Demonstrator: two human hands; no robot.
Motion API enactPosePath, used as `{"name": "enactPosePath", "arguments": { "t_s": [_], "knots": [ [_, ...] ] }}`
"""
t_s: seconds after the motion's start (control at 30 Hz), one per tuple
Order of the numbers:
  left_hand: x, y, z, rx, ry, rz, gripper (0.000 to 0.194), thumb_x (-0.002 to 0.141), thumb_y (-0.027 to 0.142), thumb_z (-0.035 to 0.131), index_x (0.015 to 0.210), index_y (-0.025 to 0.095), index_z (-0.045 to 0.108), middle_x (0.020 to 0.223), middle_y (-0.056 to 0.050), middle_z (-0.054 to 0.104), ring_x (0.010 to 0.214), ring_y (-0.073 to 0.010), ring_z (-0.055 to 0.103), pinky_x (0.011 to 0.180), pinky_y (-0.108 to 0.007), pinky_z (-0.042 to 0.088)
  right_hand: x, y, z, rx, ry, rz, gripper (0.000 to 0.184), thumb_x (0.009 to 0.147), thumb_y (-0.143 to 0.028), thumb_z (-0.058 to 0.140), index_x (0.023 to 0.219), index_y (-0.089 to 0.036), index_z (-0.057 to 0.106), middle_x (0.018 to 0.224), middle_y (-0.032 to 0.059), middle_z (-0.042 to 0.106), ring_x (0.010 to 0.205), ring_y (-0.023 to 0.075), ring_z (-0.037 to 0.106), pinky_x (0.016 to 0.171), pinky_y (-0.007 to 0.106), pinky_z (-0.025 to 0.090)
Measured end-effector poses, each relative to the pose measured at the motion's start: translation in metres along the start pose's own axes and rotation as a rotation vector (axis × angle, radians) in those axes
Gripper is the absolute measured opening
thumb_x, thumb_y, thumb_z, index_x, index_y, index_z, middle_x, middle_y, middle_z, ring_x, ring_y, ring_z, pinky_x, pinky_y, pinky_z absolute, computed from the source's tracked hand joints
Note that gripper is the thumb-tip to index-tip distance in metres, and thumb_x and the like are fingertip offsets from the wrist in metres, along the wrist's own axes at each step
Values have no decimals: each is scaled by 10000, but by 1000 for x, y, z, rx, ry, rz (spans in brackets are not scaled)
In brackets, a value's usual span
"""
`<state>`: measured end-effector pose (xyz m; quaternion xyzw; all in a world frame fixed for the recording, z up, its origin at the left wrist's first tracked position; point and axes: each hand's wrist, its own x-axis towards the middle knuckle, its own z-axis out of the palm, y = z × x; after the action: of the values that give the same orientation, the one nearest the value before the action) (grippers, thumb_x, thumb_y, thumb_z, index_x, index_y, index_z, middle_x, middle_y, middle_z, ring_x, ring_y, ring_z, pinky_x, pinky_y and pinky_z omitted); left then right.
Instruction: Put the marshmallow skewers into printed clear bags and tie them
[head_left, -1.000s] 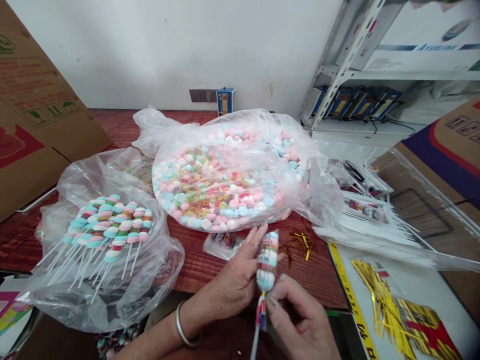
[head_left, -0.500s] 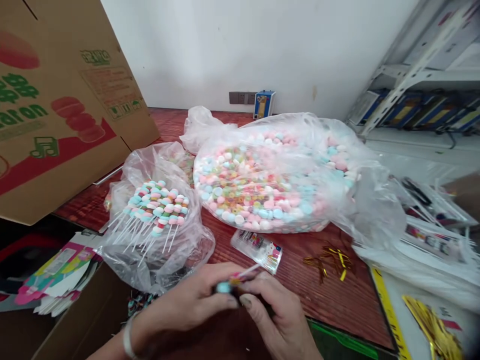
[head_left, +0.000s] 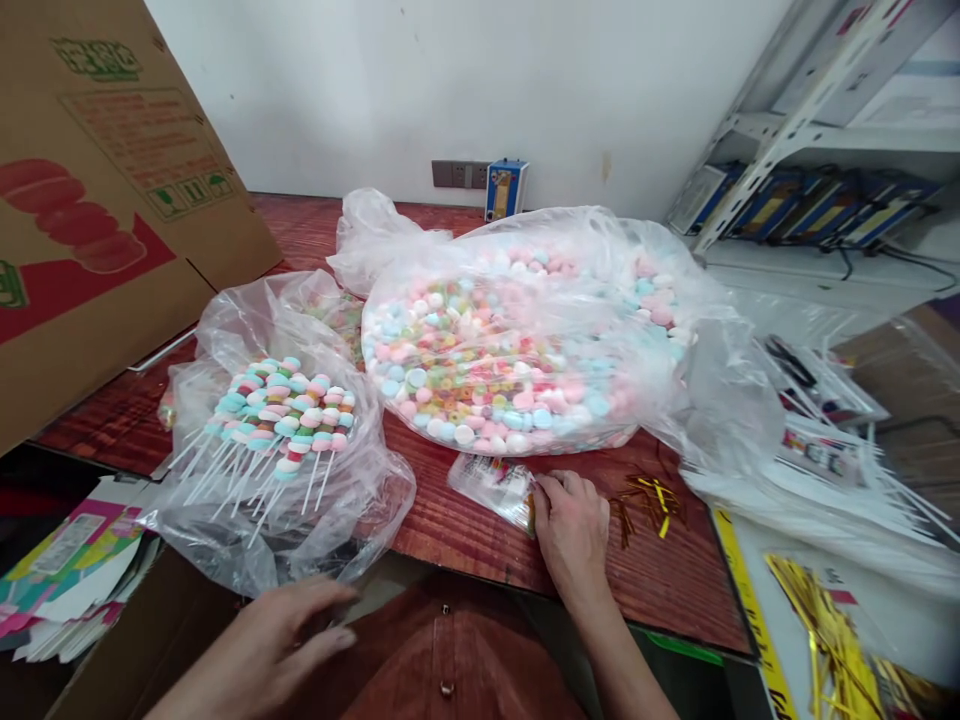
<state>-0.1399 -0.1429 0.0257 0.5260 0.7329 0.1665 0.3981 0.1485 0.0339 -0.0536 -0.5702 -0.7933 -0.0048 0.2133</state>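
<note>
My right hand (head_left: 574, 530) reaches to the right end of a flat stack of clear printed plastic bags (head_left: 487, 487). Its fingertips are drawn together on a thin gold twist tie (head_left: 531, 514) and touch the bags; whether they also pinch a bag I cannot tell. My left hand (head_left: 289, 635) hovers over the table's front edge, thumb and fingers apart, holding nothing. Beyond it, candy skewers (head_left: 289, 410) of pastel marshmallows on white sticks lie on crumpled clear plastic. More gold twist ties (head_left: 652, 500) are scattered right of my right hand.
A big clear bag of marshmallows and gummy rings (head_left: 510, 360) fills the table's middle. At left stands a large cardboard box (head_left: 150, 200); below it an open carton (head_left: 112, 640). Wrapped white sticks (head_left: 817, 520) and bundled gold ties (head_left: 825, 630) lie at right, near shelving (head_left: 795, 130).
The candy skewer between my hands is no longer in view. My hands have parted: the left drew back to the left, the right moved forward onto the plastic bags. The view shifted slightly.
</note>
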Motion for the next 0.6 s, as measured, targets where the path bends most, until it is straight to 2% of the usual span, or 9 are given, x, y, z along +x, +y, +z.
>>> {"name": "enactPosePath", "arguments": {
  "t_s": [0.03,0.1,0.2,0.23,0.27,0.37,0.43,0.53,0.6],
  "knots": [
    [11,25,9,-51,-95,85,206,828,330,628,965,291,776,971,-22,762,888,-223,672,813,-273,483,-1,0,-1,-7,12,-8,147,927,-193,586,945,-203,731,1001,92,723,878,266,556,739,375,328],
    [33,67,30,-165,-213,217,229,861,285,592,1021,263,754,999,-27,754,913,-202,666,855,-267,467,-4,2,-2,-16,31,-35,160,936,-178,578,985,-199,729,1073,94,731,935,272,560,781,387,325],
    [66,101,65,-310,-381,311,212,851,248,611,1008,221,752,960,-38,754,844,-188,661,775,-254,477,-7,4,-2,14,18,-73,172,952,-184,553,981,-200,722,1081,90,732,963,266,564,804,381,333],
    [77,105,76,-334,-373,348,194,847,231,609,973,206,755,909,-43,752,802,-186,655,749,-258,479,-7,4,-1,29,5,-76,169,951,-193,553,995,-202,716,1079,87,729,963,263,566,800,374,340],
    [87,107,85,-338,-307,397,195,861,212,584,957,200,753,898,-51,747,803,-188,650,764,-270,481,-7,3,-1,41,-7,-78,164,948,-197,558,1005,-204,710,1074,84,725,956,258,568,790,365,347],
    [111,105,105,-194,9,560,233,886,167,527,979,210,737,983,-82,721,934,-223,624,890,-355,462,-7,-1,0,43,-33,-82,129,925,-163,578,940,-205,699,1009,78,718,907,251,570,748,355,349],
    [119,100,109,-61,141,601,219,871,152,540,963,213,729,997,-94,700,973,-252,595,912,-413,448,-7,-4,-1,43,-41,-86,137,908,-123,584,855,-200,683,926,74,712,865,251,567,733,362,345],
    [118,93,109,-74,114,531,146,855,173,580,814,198,717,879,-82,674,891,-247,584,853,-409,452,-8,-7,-7,59,-24,-100,159,902,-84,573,860,-195,678,899,63,717,896,250,575,785,377,359],
    [112,91,110,-346,-38,359,103,844,215,627,790,185,709,793,-58,659,802,-214,591,790,-363,462,-10,-9,-15,93,27,-138,181,917,-80,550,922,-198,687,956,60,734,947,248,584,841,392,365]
  ]
}}
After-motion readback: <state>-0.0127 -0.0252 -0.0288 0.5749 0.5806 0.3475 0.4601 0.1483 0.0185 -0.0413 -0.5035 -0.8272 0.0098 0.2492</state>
